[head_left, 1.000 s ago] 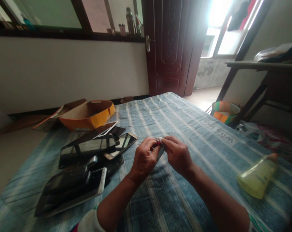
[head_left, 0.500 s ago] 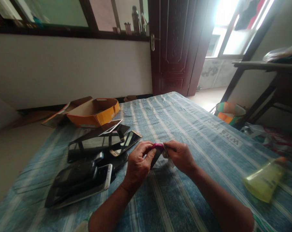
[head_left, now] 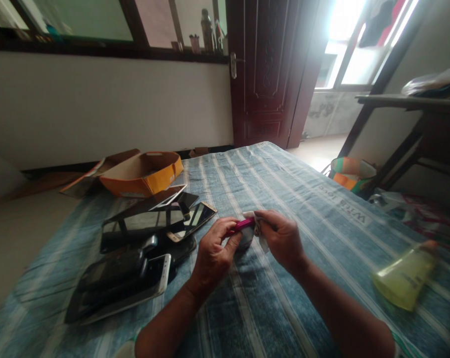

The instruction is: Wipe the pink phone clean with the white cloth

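Note:
My left hand [head_left: 213, 251] is closed on a small phone with a pink edge [head_left: 241, 227], holding it edge-up just above the striped blue cloth [head_left: 284, 179]. My right hand [head_left: 280, 237] is closed on a small white wipe [head_left: 261, 237], pressed against the phone's right end. Both hands meet at the middle of the cloth. Most of the phone is hidden by my fingers.
A pile of several phones and tablets [head_left: 135, 248] lies left of my hands. Behind it sit an orange cardboard box [head_left: 144, 174] and its lid. A yellow-green squeeze bottle [head_left: 404, 276] lies on the cloth at right. A dark door [head_left: 262, 69] and a table [head_left: 414, 109] stand beyond.
The phone has been turned in my left hand, so its pink edge now shows. My right hand keeps the wipe at that edge. The hands stay in about the same place.

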A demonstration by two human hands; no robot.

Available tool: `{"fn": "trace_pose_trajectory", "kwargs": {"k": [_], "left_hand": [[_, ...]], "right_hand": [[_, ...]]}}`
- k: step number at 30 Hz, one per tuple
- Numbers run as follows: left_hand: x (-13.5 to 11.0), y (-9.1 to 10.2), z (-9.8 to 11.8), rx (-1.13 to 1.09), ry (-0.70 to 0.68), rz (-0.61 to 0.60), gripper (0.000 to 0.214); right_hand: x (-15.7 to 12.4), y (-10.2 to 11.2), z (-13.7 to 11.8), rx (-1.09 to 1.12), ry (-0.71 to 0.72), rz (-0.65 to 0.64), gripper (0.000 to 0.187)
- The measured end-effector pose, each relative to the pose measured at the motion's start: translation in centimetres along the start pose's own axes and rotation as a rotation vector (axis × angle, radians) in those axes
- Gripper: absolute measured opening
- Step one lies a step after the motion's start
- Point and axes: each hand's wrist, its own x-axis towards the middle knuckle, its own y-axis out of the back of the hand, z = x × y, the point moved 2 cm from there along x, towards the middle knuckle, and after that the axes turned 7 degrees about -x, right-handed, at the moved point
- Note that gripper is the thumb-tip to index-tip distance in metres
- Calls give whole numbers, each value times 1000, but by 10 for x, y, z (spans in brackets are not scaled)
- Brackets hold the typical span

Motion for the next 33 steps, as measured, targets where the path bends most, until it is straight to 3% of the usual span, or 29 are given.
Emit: {"fn": "trace_pose_trajectory", "kwargs": {"k": [6,9,15,21,27,33], "left_hand": [[-3,9,6,-30,14,-19,12],[-5,10,5,-24,18,-9,11],[-8,9,4,-24,-25,-26,12],[-9,8,4,-33,-91,8,8],[-9,7,7,-5,-90,-9,10],[-9,5,6,23,-106,-16,10]], "right_hand": [[-8,-5,-5,-123,244,-63,33],[-8,-2,-11,-182,347,-21,33],[-6,-2,-27,-171,383,76,30],[-15,-13,-41,-137,453,45,31],[-17,-16,-44,-323,610,-47,27],[-12,-14,-41,-410,607,-94,31]]}}
